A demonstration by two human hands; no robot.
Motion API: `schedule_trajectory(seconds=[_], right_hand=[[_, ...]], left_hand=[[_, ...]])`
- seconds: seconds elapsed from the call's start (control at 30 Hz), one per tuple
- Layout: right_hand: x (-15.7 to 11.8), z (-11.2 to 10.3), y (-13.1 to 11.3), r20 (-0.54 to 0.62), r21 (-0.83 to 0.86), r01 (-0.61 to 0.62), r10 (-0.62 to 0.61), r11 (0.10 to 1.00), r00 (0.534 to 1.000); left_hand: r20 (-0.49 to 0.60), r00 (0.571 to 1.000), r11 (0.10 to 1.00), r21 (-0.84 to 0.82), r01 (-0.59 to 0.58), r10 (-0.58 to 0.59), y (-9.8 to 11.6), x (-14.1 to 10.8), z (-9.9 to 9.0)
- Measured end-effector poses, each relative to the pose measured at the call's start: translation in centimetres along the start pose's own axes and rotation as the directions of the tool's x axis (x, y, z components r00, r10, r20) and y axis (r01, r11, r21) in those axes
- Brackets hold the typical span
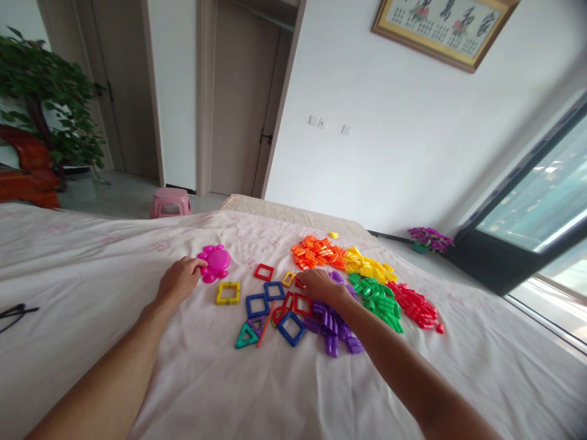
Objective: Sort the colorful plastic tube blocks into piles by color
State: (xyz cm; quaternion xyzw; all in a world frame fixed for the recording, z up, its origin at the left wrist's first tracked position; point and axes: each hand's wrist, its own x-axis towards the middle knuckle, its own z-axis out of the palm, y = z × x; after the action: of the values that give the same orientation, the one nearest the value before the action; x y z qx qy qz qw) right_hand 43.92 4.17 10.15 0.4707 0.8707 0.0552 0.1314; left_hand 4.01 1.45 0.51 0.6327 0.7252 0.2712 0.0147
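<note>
My left hand (180, 280) pinches the edge of a bright pink, flower-shaped plastic piece (216, 261) that lies on the cloth. My right hand (316, 285) is closed over the right side of a group of magnetic tiles, with part of a red tile (299, 283) showing at its fingertips. Close by are a small yellow tile (288, 273), blue square frames (291, 342) and a red square frame (264, 264). A yellow square frame (228, 285) lies between the hands. Nearer to me are a teal triangle (246, 343) and an orange stick (265, 330).
Purple pieces (333, 318) are heaped beneath my right forearm. Beyond lie orange (316, 247), yellow (368, 264), green (378, 299) and red (414, 305) piles. Dark-framed glasses (18, 310) rest at far left. A pink stool (170, 198) stands past the cloth-covered surface (202, 379).
</note>
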Motion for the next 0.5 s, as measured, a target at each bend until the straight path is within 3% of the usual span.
schedule_trajectory(seconds=[0.17,0.37,0.5], right_hand=[[-1.2,-0.9,-0.6,-0.087,0.058,-0.116,0.121,0.992,0.989],[-4.6,-0.5,-2.9,-0.068,0.06,-0.009,0.013,0.998,0.998],[-5.5,-0.7,-3.8,-0.048,0.103,-0.045,0.05,0.994,0.998]], left_hand=[[-0.015,1.0,1.0,-0.009,-0.008,0.008,0.1,-0.1,-0.1],[-0.01,1.0,1.0,0.003,0.005,-0.005,0.1,-0.1,-0.1],[-0.005,1.0,1.0,0.002,0.003,-0.003,0.1,0.0,-0.1]])
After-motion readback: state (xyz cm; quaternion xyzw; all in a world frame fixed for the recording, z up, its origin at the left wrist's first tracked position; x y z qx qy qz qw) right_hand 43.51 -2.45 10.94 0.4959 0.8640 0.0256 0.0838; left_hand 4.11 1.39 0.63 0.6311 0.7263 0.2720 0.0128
